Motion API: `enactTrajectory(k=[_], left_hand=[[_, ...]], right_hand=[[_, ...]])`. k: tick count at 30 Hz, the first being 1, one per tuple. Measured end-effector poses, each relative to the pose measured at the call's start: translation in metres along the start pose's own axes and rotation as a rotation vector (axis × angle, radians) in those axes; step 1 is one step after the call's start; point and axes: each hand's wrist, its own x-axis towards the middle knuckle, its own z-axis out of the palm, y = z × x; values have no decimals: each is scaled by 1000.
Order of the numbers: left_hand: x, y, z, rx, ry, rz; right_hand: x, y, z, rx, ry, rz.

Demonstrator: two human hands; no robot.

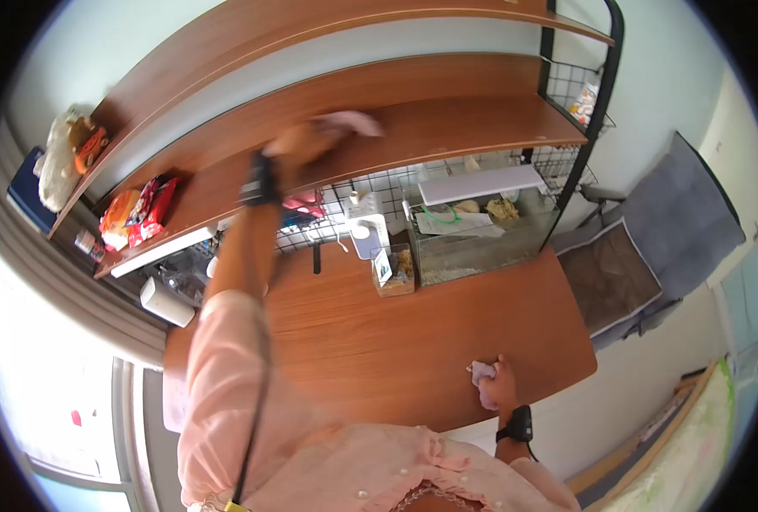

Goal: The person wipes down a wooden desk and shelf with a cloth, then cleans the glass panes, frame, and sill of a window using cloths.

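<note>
Up on the wooden shelf (pixel 447 119), my left hand (pixel 300 147) presses a pale pink cloth (pixel 358 123) against the board. Motion smears that hand and the cloth. A second cloth (pixel 483 375), pale purple and bunched up, is gripped by my right hand (pixel 502 388) near the desk's front right edge. Both wrists wear black bands. Beneath the right hand's cloth is the brown wooden desk (pixel 379 341).
A glass tank (pixel 473 256) stands at the desk's back, beside a small clear box (pixel 396 271) and a white device (pixel 364 226). Red and orange packets (pixel 140 213) lie at the shelf's left. A grey chair (pixel 644 247) is right of the desk.
</note>
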Motion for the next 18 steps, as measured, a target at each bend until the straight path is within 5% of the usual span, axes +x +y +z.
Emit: enactTrajectory(k=[4, 9, 11, 13, 15, 17, 18], left_hand=[[-40, -146, 1, 296, -10, -111], [-9, -148, 48, 272, 85, -282], [40, -131, 54, 379, -91, -53], [54, -40, 49, 33, 134, 152], [94, 16, 75, 115, 336, 361], [137, 88, 84, -565, 217, 339], [174, 117, 98, -389, 283, 390]], right_hand=[[-6, 31, 8, 28, -14, 68], [-9, -10, -40, 133, -35, 215], [-3, -5, -51, 271, 63, 309], [13, 30, -59, 170, 75, 255], [28, 55, -69, 108, 137, 177], [46, 61, -89, 86, 192, 102], [53, 53, -103, 216, 176, 75]])
